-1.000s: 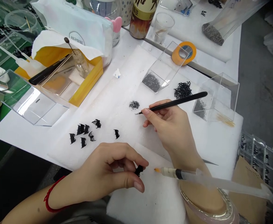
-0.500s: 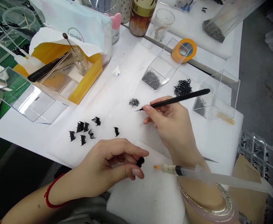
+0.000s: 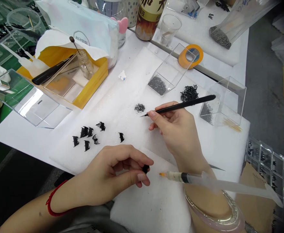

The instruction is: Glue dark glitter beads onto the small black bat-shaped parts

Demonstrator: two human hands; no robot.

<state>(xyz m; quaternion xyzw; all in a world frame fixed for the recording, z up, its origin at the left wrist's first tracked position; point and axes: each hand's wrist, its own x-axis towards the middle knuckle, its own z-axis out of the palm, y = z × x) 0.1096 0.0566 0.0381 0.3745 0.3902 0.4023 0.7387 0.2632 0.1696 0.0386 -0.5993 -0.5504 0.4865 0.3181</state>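
Note:
My left hand (image 3: pixel 122 170) is closed round a small black plastic piece (image 3: pixel 145 168), much of it hidden by the fingers. Pinched in my right hand (image 3: pixel 174 124) are black tweezers (image 3: pixel 185 103), their tips pointing left, just below a small heap of tiny shiny metal bits (image 3: pixel 139 107). Several black plastic pieces (image 3: pixel 84 132) lie on the white foam sheet (image 3: pixel 117 106), left of and beyond my left hand. A single black piece (image 3: pixel 121 137) rests apart from them. A syringe (image 3: pixel 192 178) with an orange tip lies in front of my right wrist, its tip pointing toward my left hand.
Beyond my right hand are a clear box of grey bits (image 3: pixel 157 84), a pile of black parts (image 3: pixel 189 93), an orange tape roll (image 3: pixel 190 56) and another clear box (image 3: pixel 225 100). A yellow tray (image 3: pixel 93 84) holding a glass bottle (image 3: pixel 85 64) stands at left.
The view has shifted slightly. Both hands keep nearly the same pose, with the tweezer tips still close to the heap of metal bits.

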